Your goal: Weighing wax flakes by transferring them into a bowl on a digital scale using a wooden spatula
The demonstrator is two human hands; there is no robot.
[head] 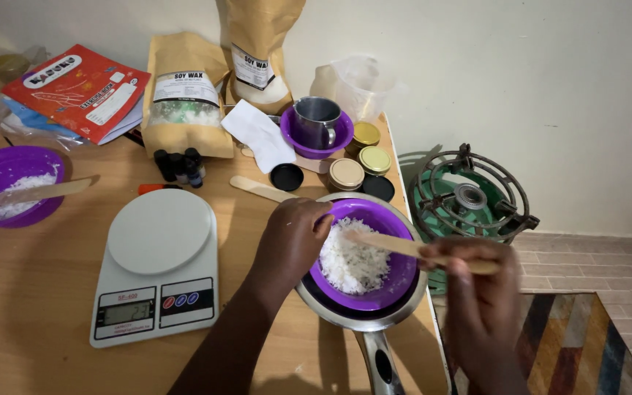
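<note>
gripping the rim of a purple plastic bowl (396,281) of white flakes (352,262), the left hand (292,238) steadies it inside a metal saucepan (374,325) at the counter's (31,292) near right edge. the right hand (477,281) has its fingers closed round a flat wooden stick (404,245) reaching into the flakes.

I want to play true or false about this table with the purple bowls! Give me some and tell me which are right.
1. The right hand holds a wooden stick. True.
2. The left hand touches the purple bowl of white flakes. True.
3. That bowl sits on the scale. False: it sits in a metal pan.
4. The metal cup lies on the floor. False: it stands in a small purple bowl.
</note>
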